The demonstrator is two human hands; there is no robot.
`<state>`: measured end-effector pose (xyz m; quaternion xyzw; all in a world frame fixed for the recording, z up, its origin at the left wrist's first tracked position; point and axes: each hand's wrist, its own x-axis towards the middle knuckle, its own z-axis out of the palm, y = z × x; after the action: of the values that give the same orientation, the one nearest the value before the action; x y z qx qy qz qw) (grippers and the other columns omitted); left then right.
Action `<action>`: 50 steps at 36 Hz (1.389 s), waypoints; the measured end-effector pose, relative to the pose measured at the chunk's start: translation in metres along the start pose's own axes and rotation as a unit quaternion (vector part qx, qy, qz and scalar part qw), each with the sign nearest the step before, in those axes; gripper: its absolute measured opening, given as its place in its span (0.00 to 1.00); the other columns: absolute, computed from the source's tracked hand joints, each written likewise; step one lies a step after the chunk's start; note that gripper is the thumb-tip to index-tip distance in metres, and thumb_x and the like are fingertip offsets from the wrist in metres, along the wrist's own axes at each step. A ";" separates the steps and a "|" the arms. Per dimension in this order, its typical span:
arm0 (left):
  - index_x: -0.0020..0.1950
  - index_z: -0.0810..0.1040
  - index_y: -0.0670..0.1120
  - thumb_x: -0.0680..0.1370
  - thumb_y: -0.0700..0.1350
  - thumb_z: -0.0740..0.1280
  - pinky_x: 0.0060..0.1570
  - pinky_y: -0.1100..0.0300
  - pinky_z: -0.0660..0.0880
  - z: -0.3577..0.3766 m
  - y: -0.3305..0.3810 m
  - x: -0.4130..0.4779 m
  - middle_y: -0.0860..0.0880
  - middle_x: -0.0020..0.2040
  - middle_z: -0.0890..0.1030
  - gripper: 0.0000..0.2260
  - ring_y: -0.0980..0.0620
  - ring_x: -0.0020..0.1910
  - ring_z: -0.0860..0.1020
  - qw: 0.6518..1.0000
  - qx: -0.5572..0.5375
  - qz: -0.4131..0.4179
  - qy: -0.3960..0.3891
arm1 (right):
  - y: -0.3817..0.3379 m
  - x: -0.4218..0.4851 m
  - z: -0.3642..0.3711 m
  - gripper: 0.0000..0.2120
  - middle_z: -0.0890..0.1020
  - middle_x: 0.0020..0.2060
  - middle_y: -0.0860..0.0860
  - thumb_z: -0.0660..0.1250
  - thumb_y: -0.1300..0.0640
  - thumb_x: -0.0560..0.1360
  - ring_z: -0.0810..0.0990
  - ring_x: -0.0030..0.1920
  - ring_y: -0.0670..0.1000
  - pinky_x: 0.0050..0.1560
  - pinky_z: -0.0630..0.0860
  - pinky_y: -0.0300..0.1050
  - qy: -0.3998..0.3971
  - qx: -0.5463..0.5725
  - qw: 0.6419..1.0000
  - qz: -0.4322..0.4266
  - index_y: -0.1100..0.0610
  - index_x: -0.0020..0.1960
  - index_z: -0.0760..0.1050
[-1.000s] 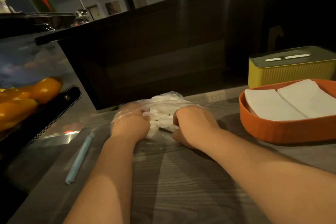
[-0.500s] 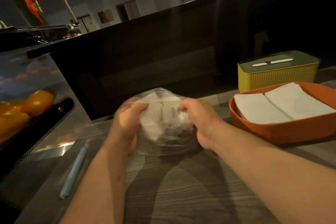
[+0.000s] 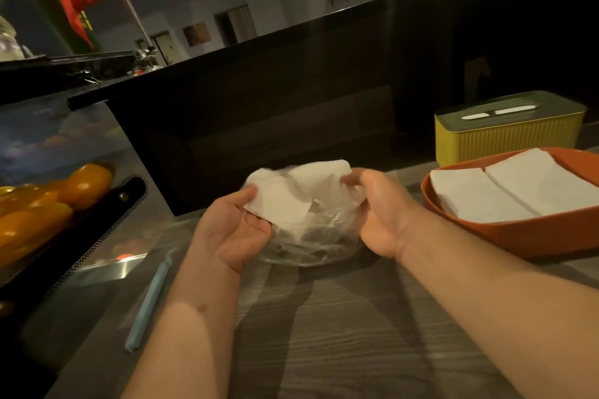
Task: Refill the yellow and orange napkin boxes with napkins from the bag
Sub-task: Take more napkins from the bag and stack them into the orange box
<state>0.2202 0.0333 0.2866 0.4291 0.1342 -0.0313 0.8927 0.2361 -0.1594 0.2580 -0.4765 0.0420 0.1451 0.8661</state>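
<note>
A clear plastic bag [image 3: 311,243] with white napkins [image 3: 291,194] in it hangs just above the wooden table in front of me. My left hand [image 3: 240,230] grips its left side, thumb pressed on a napkin. My right hand [image 3: 379,210] grips the bag's right side, fingers curled into the plastic. The orange napkin box [image 3: 518,233] stands open at the right with two stacks of white napkins [image 3: 505,191] inside. Behind it sits the yellow napkin box [image 3: 505,139], its grey slotted lid on.
A light blue stick [image 3: 149,301] lies on the table at the left. A black perforated tray [image 3: 97,236] with orange fruit [image 3: 48,201] stands at the far left. A dark raised counter wall [image 3: 275,107] runs behind the table.
Both hands have lifted the bag off the table and pulled its sides apart. White napkins now show at the bag's top.
</note>
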 end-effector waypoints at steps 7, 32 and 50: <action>0.63 0.75 0.31 0.84 0.41 0.59 0.52 0.44 0.80 -0.011 0.016 -0.003 0.31 0.57 0.82 0.14 0.36 0.58 0.82 0.996 -0.084 -0.010 -0.010 | 0.001 0.004 -0.006 0.16 0.82 0.59 0.60 0.65 0.55 0.78 0.82 0.57 0.63 0.62 0.78 0.61 0.001 0.041 0.999 -0.013 0.56 0.65 0.74; 0.73 0.70 0.45 0.86 0.43 0.58 0.55 0.39 0.79 0.014 -0.020 -0.008 0.40 0.59 0.84 0.15 0.39 0.58 0.83 0.982 0.182 0.022 -0.051 | -0.004 -0.015 0.009 0.06 0.78 0.52 0.45 0.65 0.54 0.81 0.76 0.51 0.46 0.51 0.79 0.44 0.142 -0.214 0.918 -0.302 0.48 0.57 0.73; 0.65 0.78 0.35 0.82 0.62 0.55 0.67 0.42 0.72 0.013 -0.014 -0.014 0.34 0.62 0.81 0.31 0.37 0.62 0.80 0.990 0.080 -0.028 -0.111 | 0.018 -0.026 0.015 0.15 0.77 0.63 0.41 0.61 0.44 0.81 0.69 0.64 0.39 0.61 0.66 0.37 -0.029 -0.557 0.753 -0.351 0.47 0.60 0.81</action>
<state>0.2073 0.0138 0.2873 0.4892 0.0434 -0.1139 0.8636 0.2047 -0.1435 0.2568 -0.8513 -0.2415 -0.1571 0.4385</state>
